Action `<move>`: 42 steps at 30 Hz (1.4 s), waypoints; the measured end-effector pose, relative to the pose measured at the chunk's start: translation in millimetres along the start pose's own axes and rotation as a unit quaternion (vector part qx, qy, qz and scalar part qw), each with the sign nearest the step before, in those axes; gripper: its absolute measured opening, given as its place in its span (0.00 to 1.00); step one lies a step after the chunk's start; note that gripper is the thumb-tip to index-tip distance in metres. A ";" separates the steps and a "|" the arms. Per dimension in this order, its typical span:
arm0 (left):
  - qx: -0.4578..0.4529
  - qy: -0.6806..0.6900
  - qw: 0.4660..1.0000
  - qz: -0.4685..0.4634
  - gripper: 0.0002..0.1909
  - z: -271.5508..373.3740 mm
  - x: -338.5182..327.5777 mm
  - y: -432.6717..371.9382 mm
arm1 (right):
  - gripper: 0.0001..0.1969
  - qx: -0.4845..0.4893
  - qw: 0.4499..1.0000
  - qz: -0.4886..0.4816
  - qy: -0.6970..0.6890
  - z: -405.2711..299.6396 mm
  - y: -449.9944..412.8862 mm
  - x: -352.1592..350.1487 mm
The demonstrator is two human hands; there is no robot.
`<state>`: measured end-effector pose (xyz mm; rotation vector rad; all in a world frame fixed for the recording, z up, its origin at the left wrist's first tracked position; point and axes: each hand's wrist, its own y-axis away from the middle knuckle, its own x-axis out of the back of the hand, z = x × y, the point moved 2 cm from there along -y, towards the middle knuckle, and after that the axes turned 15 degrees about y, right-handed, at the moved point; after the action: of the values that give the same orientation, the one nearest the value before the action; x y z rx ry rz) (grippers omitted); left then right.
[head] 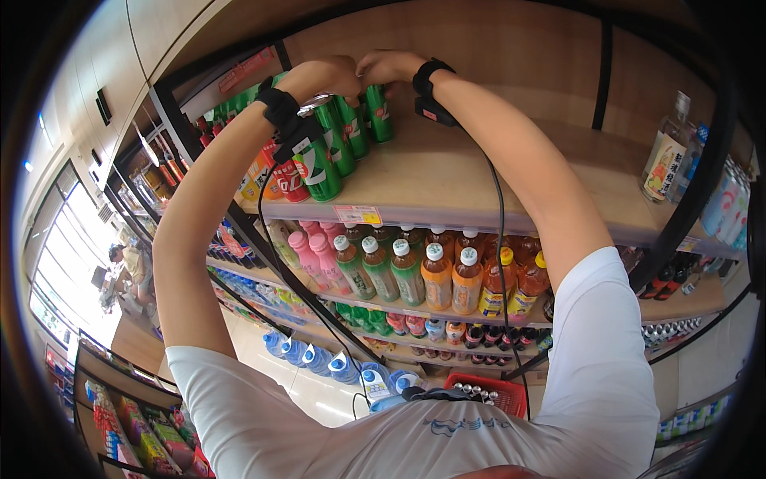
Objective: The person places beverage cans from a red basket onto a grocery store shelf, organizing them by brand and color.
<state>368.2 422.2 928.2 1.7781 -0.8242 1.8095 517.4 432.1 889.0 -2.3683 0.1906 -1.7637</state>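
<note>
Both hands reach to the back of the upper wooden shelf (431, 173). A row of green drink cans (317, 170) runs from the shelf's front edge towards the back. My left hand (332, 76) bends over the tops of the rear cans, its fingertips down by one of them; its grip is partly hidden. Close beside it, my right hand (386, 67) has its fingers around the top of the rearmost green can (378, 117), which stands on or just above the board. Each wrist wears a black strap with a small cabled box.
Red cans (292, 181) and orange cans (266, 173) stand left of the green row. A glass bottle (665, 149) is at the right by a black post. Bottled drinks (410, 272) fill the shelf below. On the floor are water jugs (317, 358) and a red basket (511, 392) holding cans.
</note>
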 end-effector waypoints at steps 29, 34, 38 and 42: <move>-0.165 0.125 0.958 0.200 0.36 -95.6 -34.8 104.4 | 0.09 0.062 0.995 -0.083 -0.012 -59.5 104.0 19.6; -0.204 0.239 0.927 0.206 0.34 -75.8 -52.0 129.2 | 0.13 0.079 0.990 -0.082 -0.080 -79.4 119.3 17.7; -0.289 0.174 0.896 0.290 0.32 -71.2 -69.3 134.9 | 0.15 0.114 0.987 -0.060 -0.095 -99.3 133.7 13.1; -0.276 0.124 0.889 0.343 0.34 -69.3 -75.1 136.1 | 0.18 0.123 0.992 -0.014 -0.031 -110.0 141.2 14.4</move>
<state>227.5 380.2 842.3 0.9153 -1.7962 1.8584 416.9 283.8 901.8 -2.2536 -0.0648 -1.6188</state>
